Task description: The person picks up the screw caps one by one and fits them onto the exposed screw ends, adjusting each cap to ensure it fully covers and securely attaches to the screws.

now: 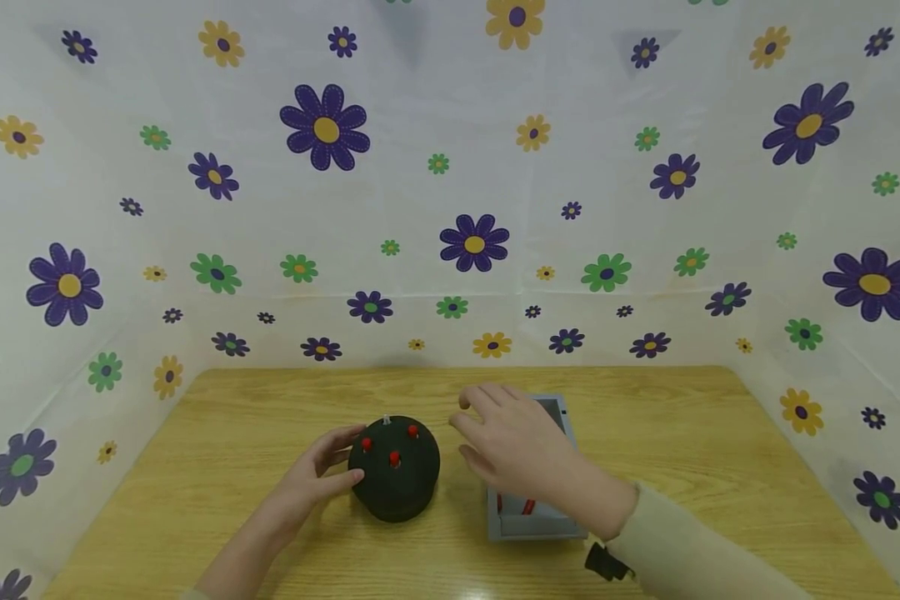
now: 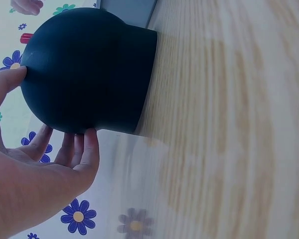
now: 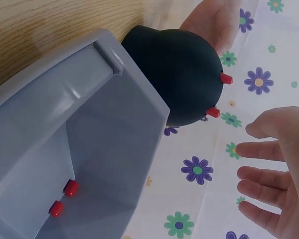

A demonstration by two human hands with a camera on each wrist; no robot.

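A black dome-shaped base [image 1: 394, 492] stands on the table, with three red pegs [image 1: 395, 459] and a small clear peg [image 1: 387, 420] sticking out of its top. My left hand [image 1: 317, 477] holds it from the left, thumb on the near side and fingers round the far side, as the left wrist view also shows. My right hand [image 1: 512, 437] hovers over the grey bin [image 1: 537, 527], fingers loosely bent and holding nothing. Inside the bin, red pegs [image 3: 71, 187] lie at the bottom in the right wrist view.
The wooden table [image 1: 270, 417] carries the dome and the bin side by side, a narrow gap between them. A flower-patterned cloth [image 1: 405, 192] hangs behind and at both sides. Beside the right sleeve, a small black object [image 1: 604, 562] shows near the front.
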